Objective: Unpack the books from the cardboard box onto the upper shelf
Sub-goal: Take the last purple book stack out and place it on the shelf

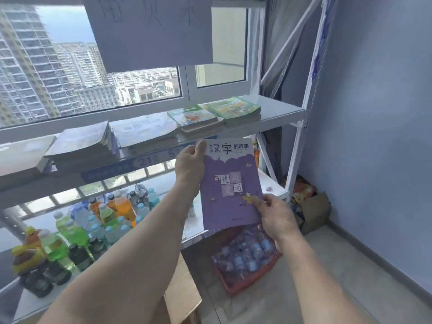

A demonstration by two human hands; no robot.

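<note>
A thin purple book [230, 183] with a white top band is held upright in front of the shelves. My left hand [190, 162] grips its upper left edge, thumb on the cover. My right hand [274, 216] pinches its lower right corner. The upper shelf [280, 112] carries several stacks of books: green-covered ones [233, 108] at the right, pale blue ones [145, 129] in the middle, grey ones [81, 141] at the left. A flap of the cardboard box [184, 291] shows at the bottom, under my left forearm; its inside is hidden.
The lower shelf [28, 302] holds several drink bottles [107, 220]. A red crate of water bottles [245, 256] sits on the floor beneath the book. Another cardboard box with snack bags [311, 209] stands in the corner by the blue wall. A window lies behind the shelves.
</note>
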